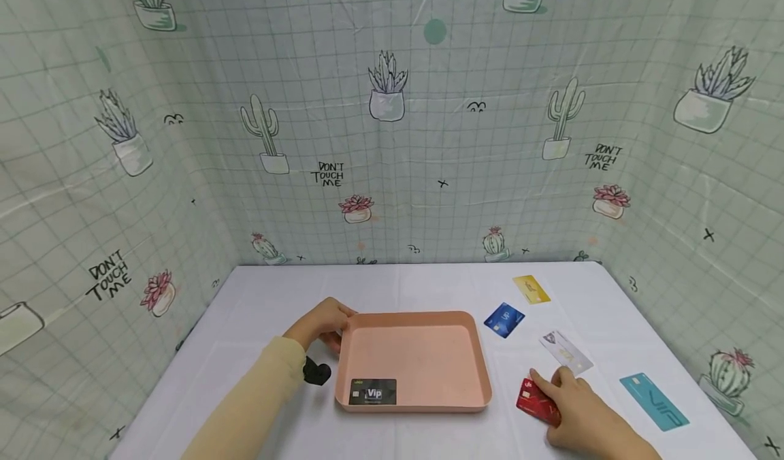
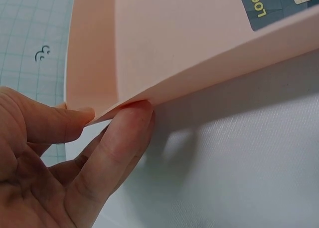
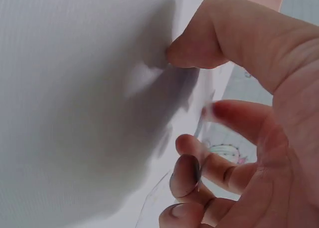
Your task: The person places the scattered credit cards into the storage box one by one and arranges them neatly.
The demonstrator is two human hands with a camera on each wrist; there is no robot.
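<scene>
At the tray's far left corner, my left hand (image 1: 327, 318) pinches the wall of a shallow pink tray (image 1: 416, 319), with thumb and fingertips at its edge in the left wrist view. A black VIP card (image 1: 372, 392) lies in the tray's near left corner. Over to the right, my right hand (image 1: 578, 405) is at a red card (image 1: 534, 401) and covers its right end; whether the fingers grip it I cannot tell. The right wrist view shows thumb and bent fingers apart, close over the white cloth. A silver card (image 1: 566, 351) lies just beyond the right fingers.
A blue card (image 1: 504, 320) and a yellow card (image 1: 531, 289) lie beyond, to the tray's right. Right of my right hand is a teal VIP card (image 1: 654, 401). Patterned cloth (image 1: 392, 154) stands around the back and sides of the white table (image 1: 294, 286).
</scene>
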